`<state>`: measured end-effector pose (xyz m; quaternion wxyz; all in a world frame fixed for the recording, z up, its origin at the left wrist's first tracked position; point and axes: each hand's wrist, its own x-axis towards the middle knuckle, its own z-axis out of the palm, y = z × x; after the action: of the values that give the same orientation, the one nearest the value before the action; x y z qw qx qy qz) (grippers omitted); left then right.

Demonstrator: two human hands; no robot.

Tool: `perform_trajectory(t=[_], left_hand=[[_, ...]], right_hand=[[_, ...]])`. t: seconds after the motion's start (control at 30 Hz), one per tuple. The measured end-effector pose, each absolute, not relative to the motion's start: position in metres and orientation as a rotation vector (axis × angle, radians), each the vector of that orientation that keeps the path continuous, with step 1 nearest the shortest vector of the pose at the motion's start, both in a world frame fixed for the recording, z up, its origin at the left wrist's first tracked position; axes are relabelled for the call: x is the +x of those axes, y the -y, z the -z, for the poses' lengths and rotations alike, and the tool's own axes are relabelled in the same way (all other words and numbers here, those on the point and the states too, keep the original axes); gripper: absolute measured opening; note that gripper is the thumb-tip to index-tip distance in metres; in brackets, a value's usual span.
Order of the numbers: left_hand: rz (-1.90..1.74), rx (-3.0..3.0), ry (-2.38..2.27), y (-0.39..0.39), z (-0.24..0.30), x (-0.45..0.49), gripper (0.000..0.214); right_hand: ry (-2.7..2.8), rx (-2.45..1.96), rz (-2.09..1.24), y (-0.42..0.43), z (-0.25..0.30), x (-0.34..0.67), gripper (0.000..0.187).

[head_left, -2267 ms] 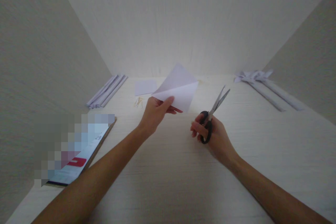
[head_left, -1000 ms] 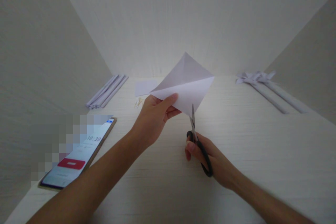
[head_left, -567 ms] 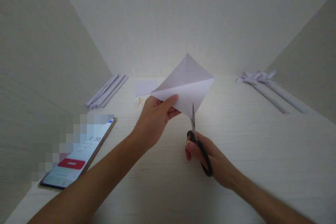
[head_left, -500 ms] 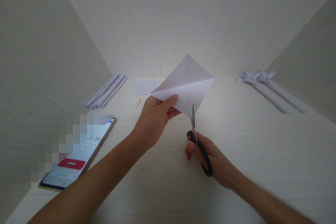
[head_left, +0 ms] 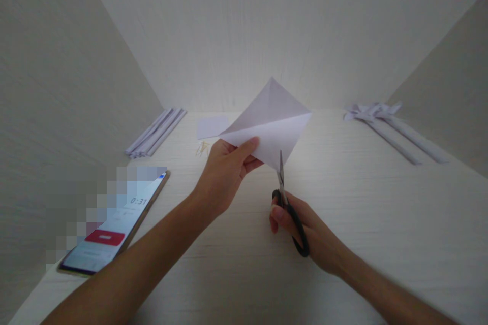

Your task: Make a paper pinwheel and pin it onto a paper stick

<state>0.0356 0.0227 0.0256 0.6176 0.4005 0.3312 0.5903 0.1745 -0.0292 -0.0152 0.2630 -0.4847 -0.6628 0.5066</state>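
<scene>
A creased square of white paper (head_left: pixel 269 122) is held up above the table, turned so one corner points toward me. My left hand (head_left: pixel 232 167) pinches its left lower edge, thumb on top and fingers beneath. In my right hand (head_left: pixel 293 218) is a pair of scissors (head_left: pixel 281 183) with black handles, the fingers through the loops. The blades point away from me at the paper's near corner, one blade lying over its face. The blades look nearly closed; whether the paper is cut there, I cannot tell.
A phone (head_left: pixel 110 233) with a lit timer screen lies at the left. Behind it are several rolled paper tubes (head_left: pixel 156 132). Flat paper (head_left: pixel 212 126) and small thin sticks (head_left: pixel 203 149) lie further back. Two paper tubes (head_left: pixel 400 139) with folded paper tops rest at the right. Pale walls enclose the table.
The phone's timer has gone from 0:30 to 0:31. My hands, the paper and the scissors stay practically in place.
</scene>
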Motion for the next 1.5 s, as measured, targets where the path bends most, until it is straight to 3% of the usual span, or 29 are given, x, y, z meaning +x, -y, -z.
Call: perform_trajectory(t=[1.5], left_hand=[[-1.396, 0.985, -0.801, -0.0219, -0.0256, 0.0357, 0.036]], right_hand=[[1.876, -1.411, -1.176, 0.0256, 0.0176, 0.1776, 0.036]])
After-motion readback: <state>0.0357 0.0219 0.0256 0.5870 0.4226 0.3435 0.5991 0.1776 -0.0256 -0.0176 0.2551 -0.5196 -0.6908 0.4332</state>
